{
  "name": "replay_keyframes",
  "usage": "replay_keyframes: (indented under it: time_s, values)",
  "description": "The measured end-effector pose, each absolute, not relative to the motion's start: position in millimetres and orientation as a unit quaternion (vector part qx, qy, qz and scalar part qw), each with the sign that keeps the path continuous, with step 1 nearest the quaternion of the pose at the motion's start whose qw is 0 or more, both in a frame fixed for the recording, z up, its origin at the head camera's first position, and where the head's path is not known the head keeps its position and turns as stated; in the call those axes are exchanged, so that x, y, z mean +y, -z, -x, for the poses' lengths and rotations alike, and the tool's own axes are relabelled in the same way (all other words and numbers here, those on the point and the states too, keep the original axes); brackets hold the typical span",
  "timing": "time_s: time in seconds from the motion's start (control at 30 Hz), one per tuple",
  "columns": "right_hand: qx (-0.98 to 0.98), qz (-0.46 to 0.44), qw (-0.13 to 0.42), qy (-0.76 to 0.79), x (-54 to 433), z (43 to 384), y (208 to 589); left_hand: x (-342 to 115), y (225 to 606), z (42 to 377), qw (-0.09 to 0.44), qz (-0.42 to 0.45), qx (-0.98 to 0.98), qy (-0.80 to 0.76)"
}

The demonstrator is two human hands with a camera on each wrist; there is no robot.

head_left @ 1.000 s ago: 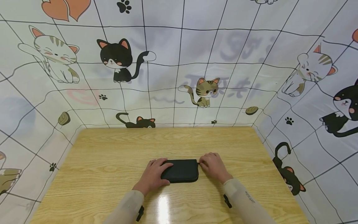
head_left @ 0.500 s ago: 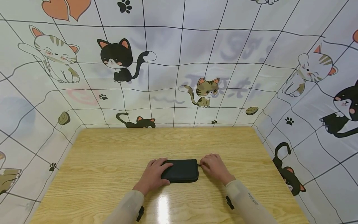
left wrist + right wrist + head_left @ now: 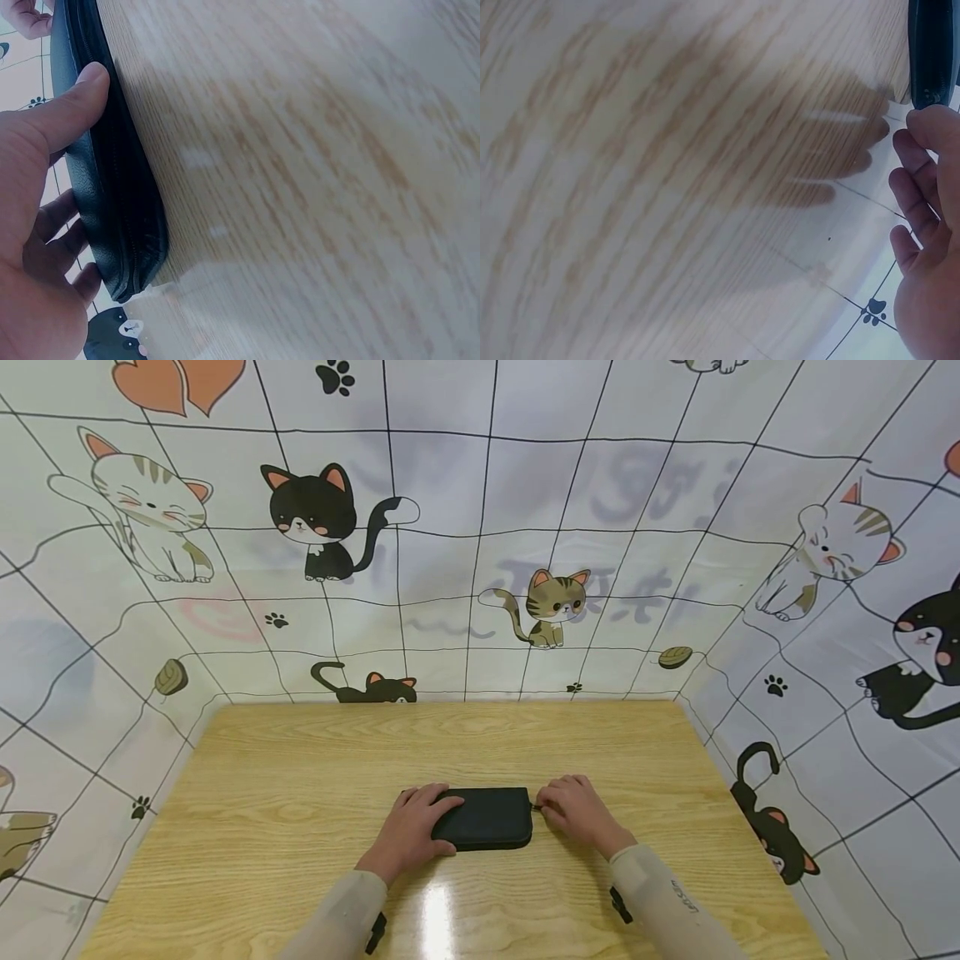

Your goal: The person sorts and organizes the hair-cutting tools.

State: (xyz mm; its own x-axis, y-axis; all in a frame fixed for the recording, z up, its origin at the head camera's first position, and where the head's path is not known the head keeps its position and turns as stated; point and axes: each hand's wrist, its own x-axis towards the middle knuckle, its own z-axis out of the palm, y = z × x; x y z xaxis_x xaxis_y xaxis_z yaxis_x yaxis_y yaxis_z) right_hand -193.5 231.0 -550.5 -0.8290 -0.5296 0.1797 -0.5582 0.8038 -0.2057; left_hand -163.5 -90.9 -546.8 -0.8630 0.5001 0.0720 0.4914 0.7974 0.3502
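A black zip-around wallet [image 3: 491,818] lies flat on the wooden table. My left hand [image 3: 412,827] holds its left end, thumb on the near side and fingers on the far side. In the left wrist view that thumb presses on the edge of the wallet [image 3: 86,176], where a zipper [image 3: 129,225] runs along the side. At the wallet's right end my right hand [image 3: 579,810] pinches a small dark zipper pull [image 3: 536,807]. The right wrist view shows thumb and forefinger of the right hand [image 3: 934,195] together beside the wallet's end [image 3: 932,52]; the pull is hidden there.
The wooden table [image 3: 300,760] reaches back to a white wall cloth [image 3: 450,610] printed with grid lines and cartoon cats. The same cloth closes in both sides. Light glares on the table's front part, between the forearms.
My right hand has shifted slightly nearer to me and to the right along the wallet's right end, with the pull. The left hand and the wallet have stayed in place.
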Motion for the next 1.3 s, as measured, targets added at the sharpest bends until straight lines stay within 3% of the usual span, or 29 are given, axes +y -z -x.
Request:
replay_keyframes:
  time_s: [0.5,0.83,1.3]
  values:
    - [-0.939,-0.318,0.074,-0.109,235.4,191.6,552.7,-90.1,544.3,163.8,0.019,-0.259,0.948,-0.183]
    - [-0.939,-0.325,0.040,-0.104,234.9,187.1,548.0,-91.1,543.3,163.9,0.022,-0.262,0.947,-0.184]
    - [-0.925,-0.361,0.034,-0.112,233.8,178.2,549.0,-91.4,543.7,164.2,0.019,-0.261,0.948,-0.182]
